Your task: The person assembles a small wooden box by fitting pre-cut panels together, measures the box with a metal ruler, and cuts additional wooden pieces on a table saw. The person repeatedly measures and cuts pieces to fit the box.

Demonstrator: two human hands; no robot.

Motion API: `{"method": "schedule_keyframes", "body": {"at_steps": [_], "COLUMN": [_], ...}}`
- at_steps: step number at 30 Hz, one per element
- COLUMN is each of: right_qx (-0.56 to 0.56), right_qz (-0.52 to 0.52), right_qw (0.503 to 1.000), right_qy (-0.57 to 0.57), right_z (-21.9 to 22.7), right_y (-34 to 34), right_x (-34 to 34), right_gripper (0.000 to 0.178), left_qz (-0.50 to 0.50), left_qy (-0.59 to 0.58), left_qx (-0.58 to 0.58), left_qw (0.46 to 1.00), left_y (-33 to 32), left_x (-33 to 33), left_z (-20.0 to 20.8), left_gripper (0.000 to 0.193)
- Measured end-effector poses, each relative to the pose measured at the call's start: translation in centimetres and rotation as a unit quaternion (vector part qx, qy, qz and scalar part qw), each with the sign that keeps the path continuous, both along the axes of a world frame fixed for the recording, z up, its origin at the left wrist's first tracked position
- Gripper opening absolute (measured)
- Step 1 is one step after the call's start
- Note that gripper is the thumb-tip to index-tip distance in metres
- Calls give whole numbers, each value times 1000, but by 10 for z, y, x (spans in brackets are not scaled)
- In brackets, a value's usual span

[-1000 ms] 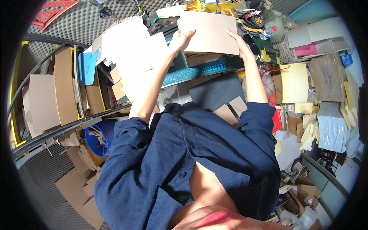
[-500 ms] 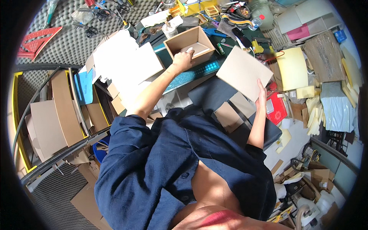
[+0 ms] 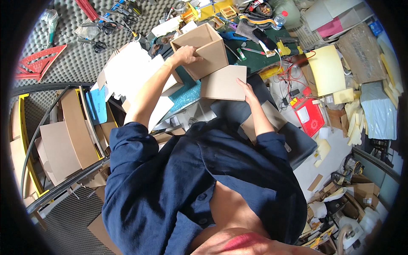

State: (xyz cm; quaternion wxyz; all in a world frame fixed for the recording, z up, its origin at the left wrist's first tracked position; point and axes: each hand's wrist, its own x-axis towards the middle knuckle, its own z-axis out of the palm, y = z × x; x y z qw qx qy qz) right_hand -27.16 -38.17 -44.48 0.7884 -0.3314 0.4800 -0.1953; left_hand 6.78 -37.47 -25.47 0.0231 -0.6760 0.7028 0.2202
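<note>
My left hand [image 3: 185, 56] is closed over the edge of an open-topped cardboard box [image 3: 210, 58], its fingers on the upper rim of the near wall. The box stands tilted on the workbench, and its inside shows only in part. A flat beige cardboard panel [image 3: 224, 83] is pinched in my right hand [image 3: 246, 90] at its right edge. That panel lies just below and to the right of the box, its upper edge close to the box's bottom corner. From this view I cannot tell whether they touch. A teal cutting mat [image 3: 185, 100] shows beneath.
White sheets [image 3: 127, 70] are piled left of the box. Behind it lie a black phone [image 3: 264, 39], a bottle with a red cap [image 3: 279, 20] and yellow trays [image 3: 208, 10]. Scissors and pliers [image 3: 110, 26] hang at upper left. A red case [image 3: 309, 117] rests at right.
The box has tipped up and shifted left. My left hand has moved from inside it to its rim. My right hand has brought the panel left and lower, close to the box.
</note>
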Motion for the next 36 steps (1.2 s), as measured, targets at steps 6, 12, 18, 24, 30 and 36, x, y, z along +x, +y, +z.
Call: {"method": "schedule_keyframes", "body": {"at_steps": [6, 12, 18, 24, 30, 36], "right_qx": [-73, -151, -407, -320, -214, -87], "right_qz": [0, 30, 177, 60, -48, 215], "right_qw": [997, 986, 855, 927, 972, 973], "right_qy": [30, 59, 270, 188, 81, 16], "right_z": [-65, -59, -33, 5, 27, 64], "right_y": [-69, -36, -82, -75, -5, 76], "right_x": [46, 99, 71, 55, 30, 57], "right_gripper": [78, 74, 39, 35, 22, 30], "left_qz": [-81, 5, 20, 13, 109, 566], "left_qy": [-41, -46, -6, -34, 120, -67], "left_qx": [-47, -3, -40, -118, -392, -136], "left_qw": [995, 999, 999, 992, 905, 810], "left_y": [5, 78, 77, 74, 123, 202], "left_x": [-32, -45, -56, -72, -47, 38], "left_z": [19, 7, -3, -11, 32, 19], "left_gripper": [64, 69, 69, 65, 41, 73]}}
